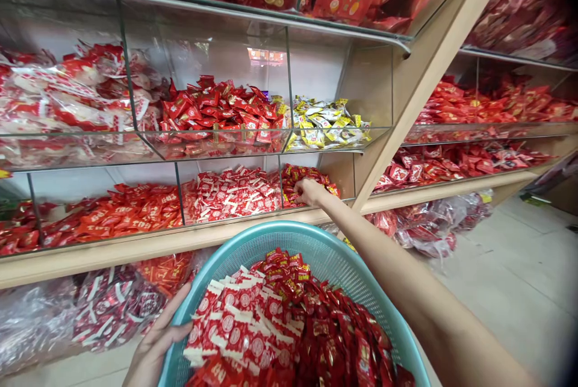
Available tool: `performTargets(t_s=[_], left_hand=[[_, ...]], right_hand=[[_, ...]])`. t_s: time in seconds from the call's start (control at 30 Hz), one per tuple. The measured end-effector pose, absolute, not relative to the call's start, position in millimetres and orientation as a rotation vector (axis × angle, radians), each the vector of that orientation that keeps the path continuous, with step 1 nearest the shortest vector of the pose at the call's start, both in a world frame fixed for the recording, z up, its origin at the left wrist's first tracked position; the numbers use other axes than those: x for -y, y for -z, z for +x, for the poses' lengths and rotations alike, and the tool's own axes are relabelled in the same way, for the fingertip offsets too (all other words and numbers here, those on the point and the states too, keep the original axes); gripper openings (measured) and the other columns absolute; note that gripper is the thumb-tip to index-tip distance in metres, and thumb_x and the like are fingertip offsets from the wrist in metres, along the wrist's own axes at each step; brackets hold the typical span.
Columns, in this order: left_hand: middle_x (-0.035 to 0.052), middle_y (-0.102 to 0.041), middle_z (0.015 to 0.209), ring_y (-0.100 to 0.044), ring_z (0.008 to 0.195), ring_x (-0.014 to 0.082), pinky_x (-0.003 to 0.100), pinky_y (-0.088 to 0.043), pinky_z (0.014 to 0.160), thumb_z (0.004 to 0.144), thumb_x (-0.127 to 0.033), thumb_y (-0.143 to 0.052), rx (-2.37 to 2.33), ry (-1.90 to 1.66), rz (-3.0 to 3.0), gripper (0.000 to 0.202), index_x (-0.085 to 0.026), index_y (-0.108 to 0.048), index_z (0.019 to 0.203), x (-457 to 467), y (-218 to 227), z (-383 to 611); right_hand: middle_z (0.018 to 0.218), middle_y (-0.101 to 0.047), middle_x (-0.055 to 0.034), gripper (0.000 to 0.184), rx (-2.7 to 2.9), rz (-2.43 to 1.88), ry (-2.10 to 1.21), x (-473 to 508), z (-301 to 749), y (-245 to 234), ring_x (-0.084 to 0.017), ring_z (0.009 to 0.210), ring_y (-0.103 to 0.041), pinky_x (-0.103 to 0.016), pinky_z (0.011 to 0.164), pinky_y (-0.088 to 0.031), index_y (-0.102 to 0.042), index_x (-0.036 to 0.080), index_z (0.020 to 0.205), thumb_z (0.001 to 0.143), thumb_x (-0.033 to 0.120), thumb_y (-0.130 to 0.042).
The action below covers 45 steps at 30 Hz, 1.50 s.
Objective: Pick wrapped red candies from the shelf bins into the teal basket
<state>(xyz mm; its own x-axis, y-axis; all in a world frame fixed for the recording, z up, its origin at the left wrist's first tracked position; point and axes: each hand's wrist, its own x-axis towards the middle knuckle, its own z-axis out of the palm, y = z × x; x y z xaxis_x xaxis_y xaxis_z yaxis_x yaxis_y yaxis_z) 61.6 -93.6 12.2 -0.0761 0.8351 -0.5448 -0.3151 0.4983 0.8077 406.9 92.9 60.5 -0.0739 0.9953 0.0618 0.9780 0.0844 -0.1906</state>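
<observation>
Basket (339, 257): near rim cut off; L hand (153, 339) part hidden, L edge; R hand (311, 192) grip unclear, btm shelf (135, 247) rt corner.

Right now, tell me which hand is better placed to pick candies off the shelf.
Likely the right hand: it is at the red candies on the lower shelf, while the left hand holds the teal basket.

Basket (338, 260): smooth plast.; wrappers (325, 327): v. glossy, foil-like; shelf trim (135, 246): matt wd.; dividers (179, 194): clear, shiny.
</observation>
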Motion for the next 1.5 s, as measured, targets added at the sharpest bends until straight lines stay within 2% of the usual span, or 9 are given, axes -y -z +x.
performTargets(t_s=[0.27,0.43,0.53,0.67,0.8,0.97,1.27,1.4,1.5], left_hand=[[0.0010,-0.070,0.098,-0.064,0.089,0.0253,0.027,-0.052,0.068,0.058,-0.013,-0.067,-1.322,-1.035,0.469,0.069,-0.034,-0.051,0.122,97.1,-18.0,67.8],[-0.0007,-0.069,0.102,-0.063,0.093,0.0246,0.026,-0.052,0.070,0.060,-0.014,-0.066,-1.321,-1.048,0.444,0.064,-0.035,-0.053,0.119,96.4,-16.6,68.5],[0.0004,-0.070,0.099,-0.064,0.090,0.0250,0.027,-0.052,0.070,0.059,-0.012,-0.067,-1.322,-1.043,0.455,0.068,-0.034,-0.051,0.122,97.5,-19.4,70.3],[0.0009,-0.071,0.097,-0.064,0.088,0.0262,0.030,-0.052,0.069,0.059,-0.013,-0.066,-1.327,-1.036,0.465,0.070,-0.036,-0.049,0.123,98.7,-19.8,69.7],[0.0001,-0.068,0.105,-0.063,0.093,0.0238,0.029,-0.049,0.077,0.060,-0.013,-0.066,-1.334,-1.038,0.471,0.067,-0.036,-0.051,0.121,97.2,-14.8,66.1],[-0.0005,-0.071,0.097,-0.063,0.093,0.0237,0.030,-0.048,0.080,0.063,-0.014,-0.064,-1.296,-1.018,0.449,0.061,-0.036,-0.054,0.118,94.5,-15.9,67.0],[0.0006,-0.069,0.104,-0.063,0.093,0.0243,0.032,-0.047,0.083,0.059,-0.015,-0.067,-1.308,-1.042,0.476,0.068,-0.036,-0.051,0.122,98.8,-14.9,69.1],[0.0005,-0.068,0.104,-0.063,0.093,0.0249,0.032,-0.049,0.079,0.059,-0.015,-0.067,-1.319,-1.042,0.469,0.069,-0.036,-0.050,0.123,97.4,-13.9,67.8],[-0.0006,-0.067,0.108,-0.062,0.095,0.0251,0.028,-0.051,0.074,0.059,-0.017,-0.067,-1.331,-1.034,0.502,0.066,-0.035,-0.053,0.121,95.6,-15.5,67.6]], right_hand=[[0.075,-0.064,-0.0021,0.028,2.004,-2.044,-0.263,-97.3,412.8,-45.7,-0.013,0.069,-0.055,-0.021,0.059,-0.037,-0.065,0.019,0.083,0.062,0.036,-0.069],[0.070,-0.063,0.0010,0.029,1.980,-1.950,-0.298,-96.7,414.5,-41.4,-0.010,0.064,-0.053,-0.019,0.054,-0.035,-0.064,0.018,0.081,0.063,0.040,-0.067],[0.069,-0.062,0.0009,0.030,1.905,-1.838,-0.307,-94.4,415.2,-40.8,-0.010,0.062,-0.051,-0.019,0.054,-0.035,-0.063,0.016,0.079,0.064,0.042,-0.065],[0.065,-0.059,-0.0004,0.033,1.649,-1.583,-0.536,-82.1,418.0,-52.0,-0.010,0.058,-0.049,-0.022,0.055,-0.037,-0.062,0.012,0.075,0.062,0.042,-0.066],[0.074,-0.061,-0.0026,0.040,1.453,-1.312,-0.632,-38.1,416.7,-78.5,-0.011,0.063,-0.050,-0.025,0.059,-0.040,-0.061,0.013,0.082,0.063,0.048,-0.066],[0.081,-0.060,-0.0026,0.029,1.804,-1.311,-0.625,39.8,399.6,-79.3,-0.012,0.066,-0.051,-0.027,0.061,-0.042,-0.061,0.018,0.089,0.074,0.044,-0.059],[0.094,-0.056,-0.0049,0.023,2.349,-1.400,-0.582,54.8,386.6,4.6,-0.017,0.088,-0.053,-0.029,0.079,-0.042,-0.059,0.020,0.096,0.078,0.035,-0.057],[0.095,-0.058,-0.0063,0.033,2.401,-1.398,-0.515,53.3,379.9,-5.5,-0.018,0.088,-0.054,-0.028,0.077,-0.043,-0.059,0.019,0.101,0.076,0.041,-0.059],[0.084,-0.060,-0.0042,0.029,2.332,-1.315,-0.457,45.4,380.6,-37.0,-0.015,0.076,-0.055,-0.026,0.071,-0.042,-0.061,0.018,0.093,0.080,0.043,-0.052]])
